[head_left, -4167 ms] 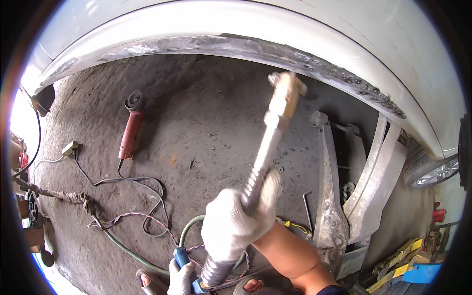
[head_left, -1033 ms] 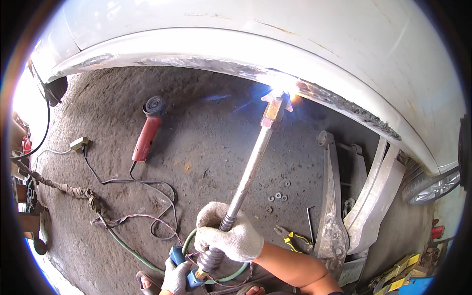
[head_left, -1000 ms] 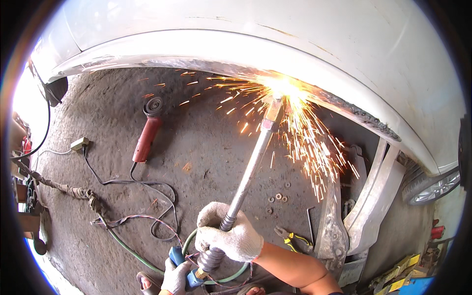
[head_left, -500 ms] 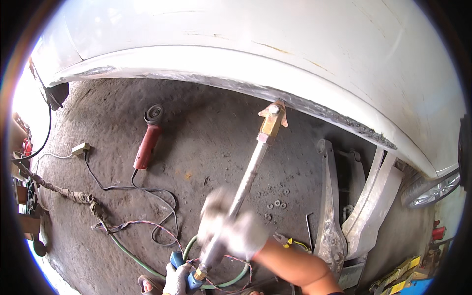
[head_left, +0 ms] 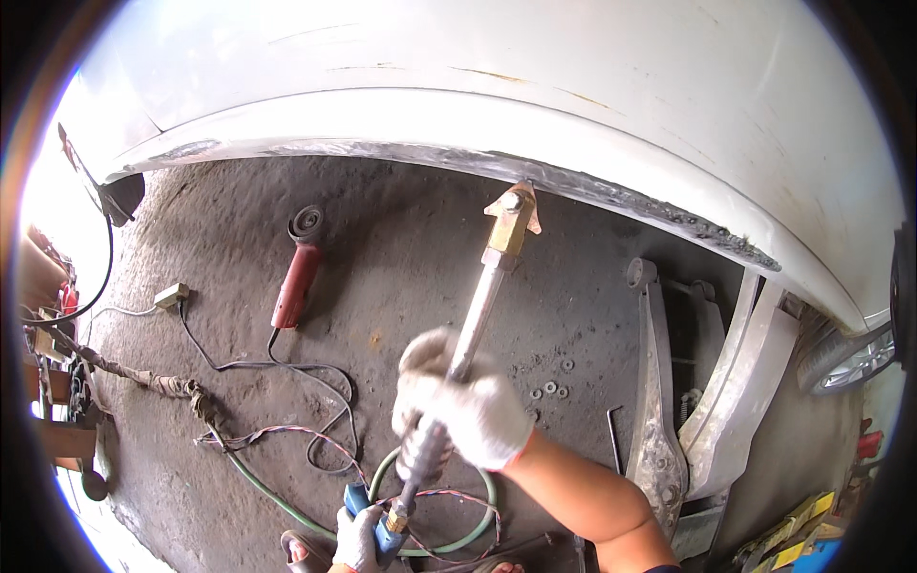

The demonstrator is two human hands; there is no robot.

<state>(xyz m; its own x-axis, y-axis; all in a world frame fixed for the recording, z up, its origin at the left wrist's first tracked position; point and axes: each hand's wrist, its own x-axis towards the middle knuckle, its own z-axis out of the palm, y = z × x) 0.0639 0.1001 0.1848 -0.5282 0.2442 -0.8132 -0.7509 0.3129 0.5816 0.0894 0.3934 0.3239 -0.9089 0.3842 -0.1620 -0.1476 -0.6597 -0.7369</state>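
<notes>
Your right hand [head_left: 463,406] is curled around the metal rod [head_left: 478,315], though blur hides how tightly those fingers close. Your left hand [head_left: 357,541] wraps the blue handle [head_left: 389,537] at the rod's lower end. The rod slants up and away from you, its copper tip [head_left: 529,218] right at the lower edge of the scraped sill [head_left: 611,197] on the white car; whether the two touch, you can't be sure from here.

The tip meets that edge on a narrow point, so a tilt of your left wrist could make it skid along the bare metal. A loose right grip could let your hand run up the rod towards the tip. Your bare forearm [head_left: 592,497] has no cover beyond the glove, so anything hot or sharp coming off the sill could catch it, and your sandal [head_left: 302,554] leaves toes exposed below.

The green hose [head_left: 270,501] and twisted wires [head_left: 315,433] loop around the handle; a sudden pull could snag them. Step back carelessly and a foot could catch there too. The red grinder [head_left: 299,277] lies well apart, to the left.
</notes>
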